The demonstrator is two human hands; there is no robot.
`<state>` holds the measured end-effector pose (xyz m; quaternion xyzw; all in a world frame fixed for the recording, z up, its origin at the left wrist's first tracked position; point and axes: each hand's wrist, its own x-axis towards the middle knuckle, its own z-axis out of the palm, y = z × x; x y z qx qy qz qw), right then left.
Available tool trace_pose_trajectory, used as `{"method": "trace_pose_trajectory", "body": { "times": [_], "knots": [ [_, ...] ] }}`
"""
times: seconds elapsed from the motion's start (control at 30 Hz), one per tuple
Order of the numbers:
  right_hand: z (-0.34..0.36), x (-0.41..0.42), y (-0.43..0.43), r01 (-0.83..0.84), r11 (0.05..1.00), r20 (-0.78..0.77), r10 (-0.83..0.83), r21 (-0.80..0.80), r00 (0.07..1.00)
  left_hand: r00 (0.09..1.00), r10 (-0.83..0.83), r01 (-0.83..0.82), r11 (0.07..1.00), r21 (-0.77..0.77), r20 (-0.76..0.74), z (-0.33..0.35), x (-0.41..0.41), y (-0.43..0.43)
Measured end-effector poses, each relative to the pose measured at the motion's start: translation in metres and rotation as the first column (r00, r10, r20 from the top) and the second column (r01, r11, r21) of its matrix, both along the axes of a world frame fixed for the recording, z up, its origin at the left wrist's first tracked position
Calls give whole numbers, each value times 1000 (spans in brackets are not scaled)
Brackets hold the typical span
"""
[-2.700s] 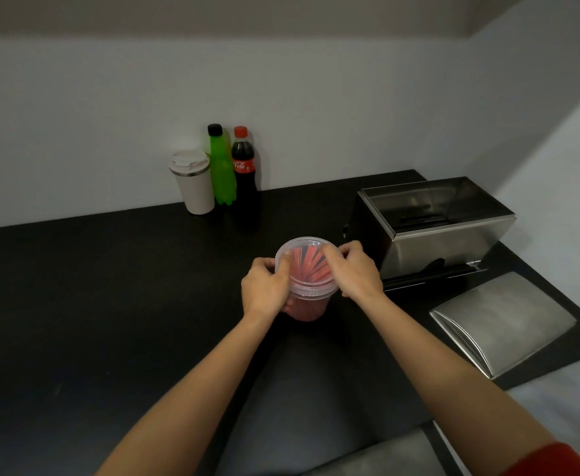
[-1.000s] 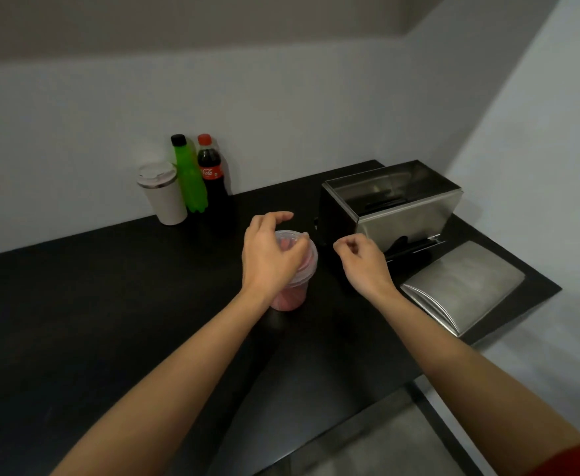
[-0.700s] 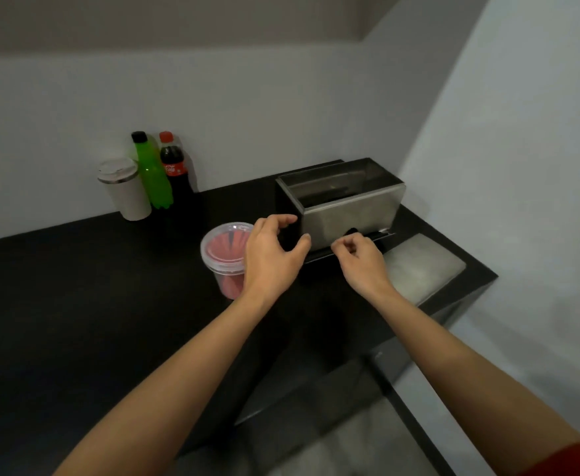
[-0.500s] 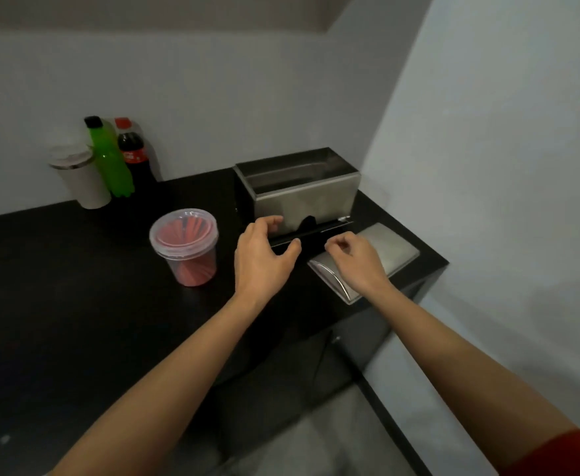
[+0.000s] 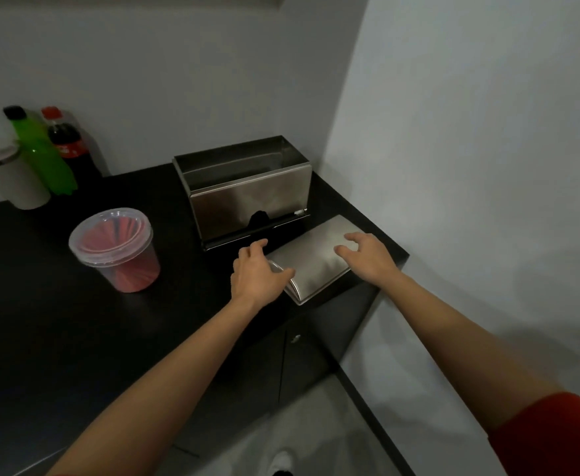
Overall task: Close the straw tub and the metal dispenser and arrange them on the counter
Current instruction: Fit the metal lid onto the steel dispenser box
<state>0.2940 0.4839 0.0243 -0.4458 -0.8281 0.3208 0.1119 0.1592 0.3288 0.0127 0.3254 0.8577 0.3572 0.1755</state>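
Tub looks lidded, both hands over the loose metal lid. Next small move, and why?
Probably close both hands on the metal lid and lift it. The left hand sits at its near-left end, the right hand over its far-right end, neither gripping. The metal dispenser behind it is open-topped, and the straw tub already wears its lid.

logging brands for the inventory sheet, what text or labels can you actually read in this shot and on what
Red label on the dark cola bottle: white script, too blurred to read.
Green bottle, white tumbler, straw tub, metal dispenser and its lid: no text visible.
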Motion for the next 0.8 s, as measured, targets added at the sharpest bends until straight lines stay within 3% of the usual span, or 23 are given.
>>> {"method": "trace_pose_trajectory", "body": {
  "times": [0.2, 0.57, 0.8],
  "knots": [
    [-4, -6, 41, 34, 999, 72, -34, 4, 997, 999, 27, -21, 991, -135, 36, -14, -7, 14],
    [-13, -4, 87, 21, 995, 187, -1, -102, 982, 972, 131, -107, 986, -132, 195, -19, -2, 23],
    [-22, -2, 101, -9, 978, 157, 43, -209, 987, 929, 223, -201, 974, -101, 294, -18, 6, 32]
  ]
}}
